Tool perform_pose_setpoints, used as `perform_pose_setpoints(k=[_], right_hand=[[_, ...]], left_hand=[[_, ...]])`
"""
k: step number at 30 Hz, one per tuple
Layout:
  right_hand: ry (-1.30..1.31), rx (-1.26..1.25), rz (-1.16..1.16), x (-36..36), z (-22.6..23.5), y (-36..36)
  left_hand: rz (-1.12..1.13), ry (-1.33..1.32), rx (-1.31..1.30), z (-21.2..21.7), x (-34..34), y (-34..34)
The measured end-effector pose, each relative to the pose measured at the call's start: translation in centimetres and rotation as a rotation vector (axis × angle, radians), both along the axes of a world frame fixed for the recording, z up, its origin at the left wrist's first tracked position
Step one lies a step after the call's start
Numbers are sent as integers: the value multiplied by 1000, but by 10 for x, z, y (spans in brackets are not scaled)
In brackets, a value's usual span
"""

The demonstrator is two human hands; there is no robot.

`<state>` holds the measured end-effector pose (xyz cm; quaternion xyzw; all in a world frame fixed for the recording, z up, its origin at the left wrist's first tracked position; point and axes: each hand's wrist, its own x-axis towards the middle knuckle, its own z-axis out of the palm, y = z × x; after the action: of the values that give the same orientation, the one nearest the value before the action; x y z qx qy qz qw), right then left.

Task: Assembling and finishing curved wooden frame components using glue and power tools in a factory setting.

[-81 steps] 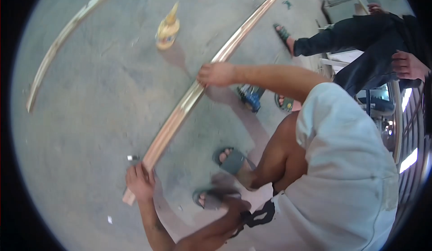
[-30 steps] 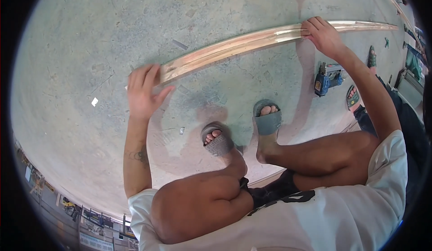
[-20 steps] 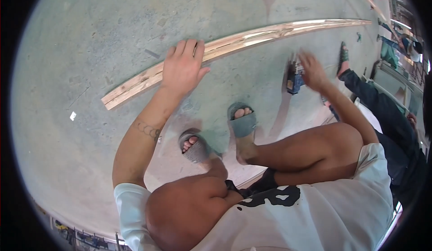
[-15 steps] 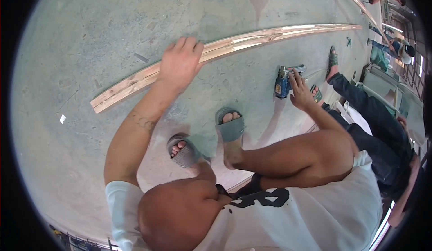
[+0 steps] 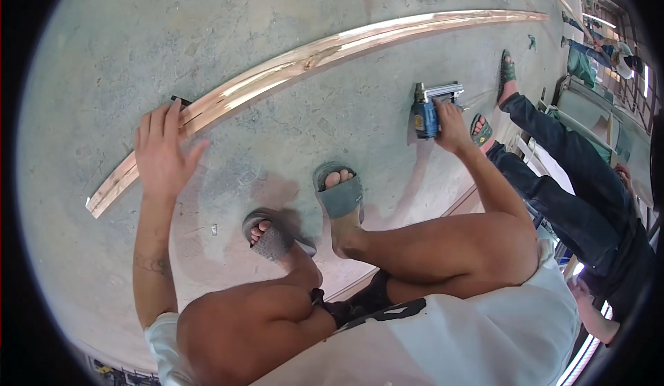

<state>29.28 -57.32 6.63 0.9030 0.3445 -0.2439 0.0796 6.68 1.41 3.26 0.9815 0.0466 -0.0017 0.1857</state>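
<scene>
A long pair of pale wooden strips (image 5: 304, 57) lies side by side on the floor, seeming curved in this fisheye view. Across their near left part rests my left hand (image 5: 166, 154), its fingers stretched out and its thumb apart. A small dark flat piece (image 5: 181, 101) sits by the strips, just beyond those fingertips. My right hand (image 5: 453, 129) has its fingers wrapped round a blue and silver nail gun (image 5: 427, 113), to the right of my feet. Part of the gun's handle is hidden by the hand.
My sandalled feet (image 5: 339, 189) are between the strips and my bent knees. At the right stands a co-worker in dark trousers (image 5: 553, 151), close to the nail gun. A green object (image 5: 532, 42) lies near the strips' far end. Another person (image 5: 612, 55) is farther back.
My left hand has moved left along the strips toward their near end. My right hand, fingers spread at the nail gun before, has closed round it. The whole view has shifted slightly.
</scene>
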Motion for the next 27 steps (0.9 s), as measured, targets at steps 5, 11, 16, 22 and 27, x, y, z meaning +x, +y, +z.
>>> perform_pose_setpoints(k=[5, 11, 16, 22, 27], right_hand=[[92, -51, 30, 45, 42, -3], [96, 68, -165, 86, 60, -12], [161, 355, -293, 112, 94, 17], [284, 416, -121, 66, 74, 131], [558, 342, 126, 48, 80, 227]], left_hand=[[16, -167, -201, -6, 38, -47], [-130, -99, -257, -21, 89, -68], [-181, -67, -244, -20, 74, -71], [-138, -21, -258, -18, 62, -71], [-106, 68, -188, -2, 81, -88]])
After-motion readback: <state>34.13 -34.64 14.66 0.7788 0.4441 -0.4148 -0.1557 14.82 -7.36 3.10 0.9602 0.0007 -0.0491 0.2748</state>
